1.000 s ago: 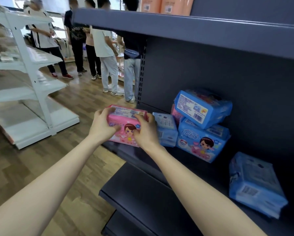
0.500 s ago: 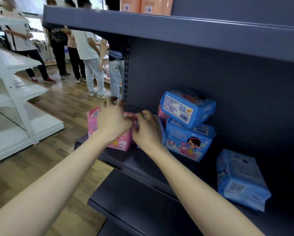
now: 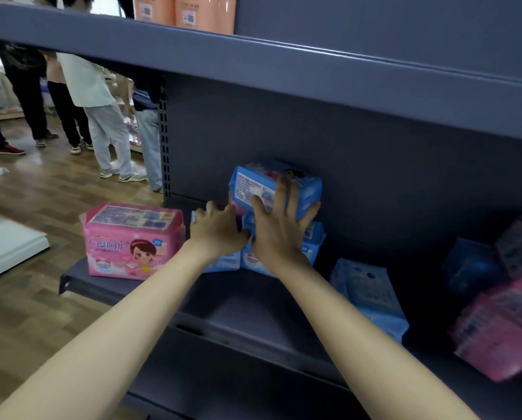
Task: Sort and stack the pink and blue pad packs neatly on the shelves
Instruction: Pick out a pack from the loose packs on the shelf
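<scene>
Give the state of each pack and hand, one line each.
Left hand: fingers curled over side blue pack.
Right hand: fingers spread on top blue pack.
Pink pack: upright, untouched.
Top blue pack: tilted on lower blue pack.
Side blue pack: upright.
Flat blue pack: lying down, untouched.

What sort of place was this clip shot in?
Probably a shop, or a mock-up of one: dark metal shelving with a slotted upright, a labelled pink pad pack and blue pad packs on display, and people standing in the aisle behind.
</scene>
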The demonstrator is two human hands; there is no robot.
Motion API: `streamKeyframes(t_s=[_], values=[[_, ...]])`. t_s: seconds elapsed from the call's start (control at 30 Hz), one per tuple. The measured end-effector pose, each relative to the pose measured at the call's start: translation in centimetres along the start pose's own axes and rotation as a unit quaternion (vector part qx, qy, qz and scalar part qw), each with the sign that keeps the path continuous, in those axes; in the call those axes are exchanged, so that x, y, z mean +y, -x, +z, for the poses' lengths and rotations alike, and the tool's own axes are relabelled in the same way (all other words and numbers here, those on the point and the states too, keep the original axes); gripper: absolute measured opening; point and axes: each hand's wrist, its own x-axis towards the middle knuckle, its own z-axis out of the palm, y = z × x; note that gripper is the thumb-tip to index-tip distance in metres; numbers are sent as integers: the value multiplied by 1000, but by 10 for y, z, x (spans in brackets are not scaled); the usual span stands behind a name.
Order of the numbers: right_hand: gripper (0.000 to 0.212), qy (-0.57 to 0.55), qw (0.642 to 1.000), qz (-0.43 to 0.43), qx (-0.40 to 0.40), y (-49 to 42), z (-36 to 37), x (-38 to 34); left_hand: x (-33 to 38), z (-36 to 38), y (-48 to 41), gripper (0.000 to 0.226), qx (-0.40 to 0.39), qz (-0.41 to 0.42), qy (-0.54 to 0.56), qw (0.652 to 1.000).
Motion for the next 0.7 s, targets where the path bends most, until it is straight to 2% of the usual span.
streamKeyframes(t_s=[0.1,0.23,0.37,0.5,0.7], values=[[57,9,999,11,-34,-2,-4,7,-1,10,-6,55,-54,-31,-21,998],[46,-18,999,24,-42,-2,-4,12,-1,12,-7,56,-18,-50,-25,998],[43,-26,999,23,-26,-2,-2,12,-8,10,-10,78,-6,-86,-9,996],[41,-11,999,23,-30,-1,-2,13,-8,9,-9,72,5,-75,8,997],[26,-2,997,40,-60,3,-6,20,1,14,-4,79,5,-67,-3,998]])
